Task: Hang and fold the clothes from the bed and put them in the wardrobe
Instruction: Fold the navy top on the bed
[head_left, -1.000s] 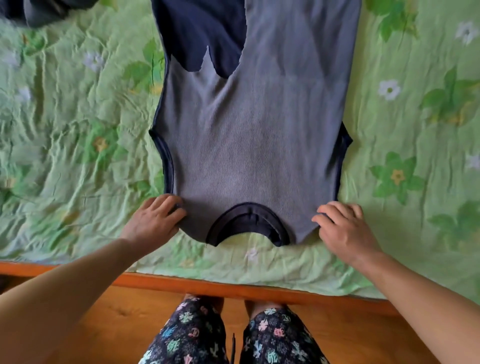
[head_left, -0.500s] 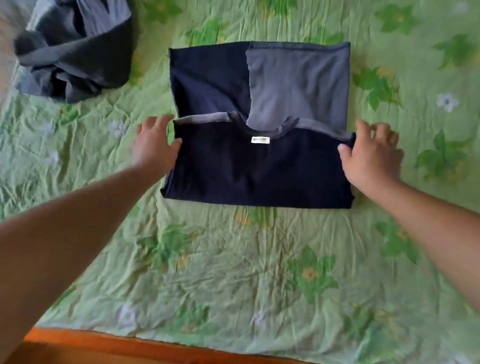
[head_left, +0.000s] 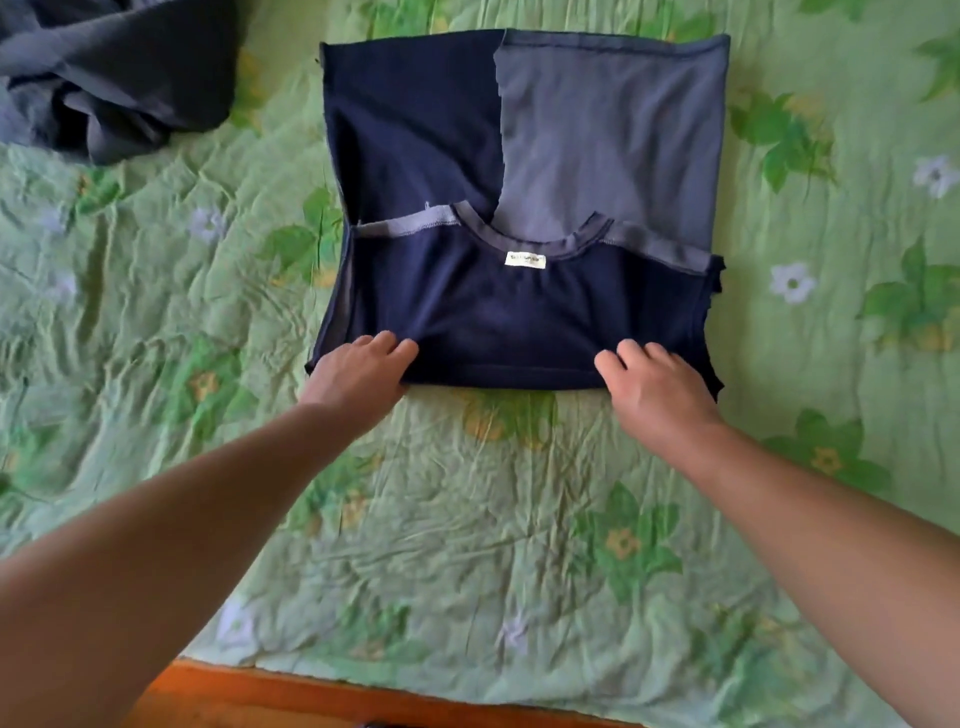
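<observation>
Both arms reach forward, nearly straight, forearms bare. Left forearm (head_left: 182, 519) comes in from lower left, right forearm (head_left: 831, 530) from lower right, converging toward centre. Left hand (head_left: 358, 371): palm down, fingers (head_left: 387, 340) bent over the near edge of the shirt (head_left: 519, 322), thumb tucked in at that edge, so a pinch grip. Right hand (head_left: 657, 389) is much the same: palm down, knuckles raised, fingers curled onto the same edge, thumb mostly hidden. Hands are well apart and roughly level, one near each near corner. Wrists straight, in line with the forearms.
</observation>
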